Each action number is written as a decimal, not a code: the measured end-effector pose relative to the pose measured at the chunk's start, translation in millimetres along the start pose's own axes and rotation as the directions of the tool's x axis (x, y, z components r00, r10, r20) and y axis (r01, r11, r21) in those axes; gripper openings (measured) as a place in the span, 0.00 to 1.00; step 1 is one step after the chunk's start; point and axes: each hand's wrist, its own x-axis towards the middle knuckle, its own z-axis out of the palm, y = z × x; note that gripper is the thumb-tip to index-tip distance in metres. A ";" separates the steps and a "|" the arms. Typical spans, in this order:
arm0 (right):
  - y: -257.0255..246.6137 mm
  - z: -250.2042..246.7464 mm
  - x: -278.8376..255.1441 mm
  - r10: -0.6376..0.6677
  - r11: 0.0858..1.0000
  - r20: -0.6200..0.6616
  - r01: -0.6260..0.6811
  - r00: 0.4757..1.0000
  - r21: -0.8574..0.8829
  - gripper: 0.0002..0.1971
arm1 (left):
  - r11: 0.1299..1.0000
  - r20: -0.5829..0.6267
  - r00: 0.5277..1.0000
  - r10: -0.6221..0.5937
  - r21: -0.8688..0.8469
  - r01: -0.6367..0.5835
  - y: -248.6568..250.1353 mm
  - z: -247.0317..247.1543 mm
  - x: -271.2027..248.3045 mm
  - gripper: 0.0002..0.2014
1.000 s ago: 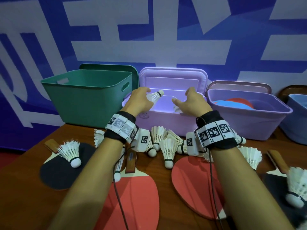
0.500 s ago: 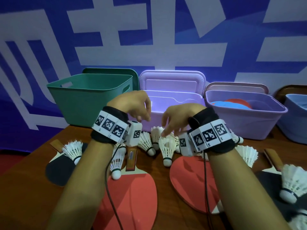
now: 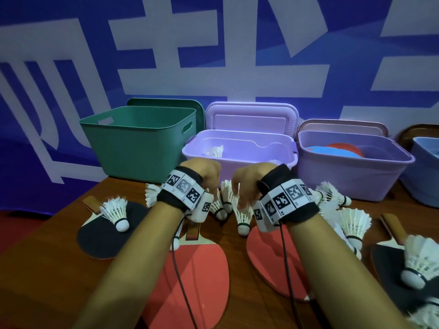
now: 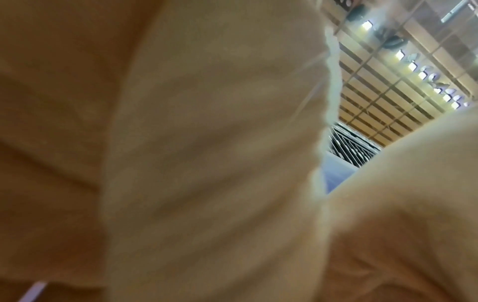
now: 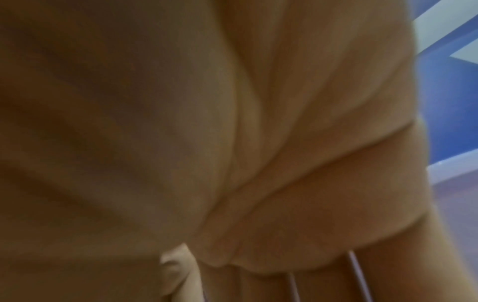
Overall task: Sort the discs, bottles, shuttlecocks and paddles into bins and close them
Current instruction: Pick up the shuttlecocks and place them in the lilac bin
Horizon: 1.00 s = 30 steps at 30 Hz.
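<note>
the shuttlecocks [image 3: 242, 213] look light and crushable, best pinched at the cork; whether either hand's grip [image 3: 247, 176] is clamped, i cannot tell.

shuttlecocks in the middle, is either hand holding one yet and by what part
Cannot tell: left hand and right hand curl down over the shuttlecocks, fingertips among the feathers.

The table [image 3: 35, 276] is brown wood grain with a dull sheen. The bins, green [image 3: 133, 148], lilac [image 3: 237, 167] and purple [image 3: 351, 179], are smooth, matt plastic. Shuttlecocks [image 3: 116, 211] have white feathers and smooth white tips. Paddles [image 3: 197, 276] have matt red or black rubber faces and wooden handles. Wristbands [image 3: 294, 210] are black cloth.
</note>
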 end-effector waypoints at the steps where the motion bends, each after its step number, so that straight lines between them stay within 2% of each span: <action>1: 1.0 -0.5 0.0 -0.003 1.000 -0.026 0.003 1.000 0.003 0.14 | 1.000 0.003 1.000 0.007 -0.014 -0.007 0.3 -1.7 -2.4 0.20; 5: 11.8 -12.8 -5.8 -0.031 0.999 -0.075 0.035 0.997 0.042 0.14 | 0.994 -0.047 0.998 0.051 -0.094 -0.055 -1.9 -16.5 -13.7 0.21; 7: 17.4 -19.1 -10.2 -0.046 0.999 -0.145 0.049 0.988 0.015 0.14 | 0.992 -0.102 0.993 0.059 -0.104 -0.070 -6.4 -24.1 -18.8 0.19; 9: 21.8 -24.9 -15.9 -0.083 0.994 -0.247 0.097 0.965 0.044 0.09 | 0.989 -0.145 0.988 0.059 -0.126 -0.078 -13.4 -30.3 -20.9 0.16; 12: 25.5 -32.6 -23.6 -0.140 0.971 -0.388 0.203 0.911 0.125 0.06 | 0.986 -0.175 0.982 0.072 -0.134 -0.097 -24.8 -37.4 -22.4 0.13; 16: 33.2 -37.1 -24.4 -0.122 0.952 -0.546 0.253 0.829 0.171 0.07 | 0.987 -0.255 0.962 0.098 -0.096 -0.126 -30.7 -43.3 -29.4 0.10; 19: 37.6 -35.9 -23.4 -0.098 0.940 -0.628 0.280 0.772 0.198 0.08 | 0.975 -0.317 0.941 0.120 -0.139 -0.171 -30.7 -43.7 -29.5 0.08; 22: 39.7 -36.0 -23.8 -0.066 0.924 -0.704 0.310 0.707 0.226 0.11 | 0.967 -0.414 0.907 0.079 -0.191 -0.171 -29.9 -42.5 -25.1 0.03; 25: 42.1 -39.1 -22.8 0.018 0.914 -0.772 0.302 0.635 0.270 0.16 | 0.960 -0.437 0.898 0.051 -0.227 -0.165 -31.7 -39.9 -21.3 0.04; 27: 44.0 -40.9 -21.6 0.099 0.873 -0.770 0.317 0.630 0.371 0.16 | 0.945 -0.430 0.902 0.051 -0.272 -0.183 -36.9 -39.4 -18.1 0.05; 30: 46.4 -41.9 -23.3 0.189 0.731 -0.678 0.359 0.711 0.580 0.13 | 0.907 -0.473 0.876 0.092 -0.323 -0.270 -40.4 -43.0 -18.4 0.08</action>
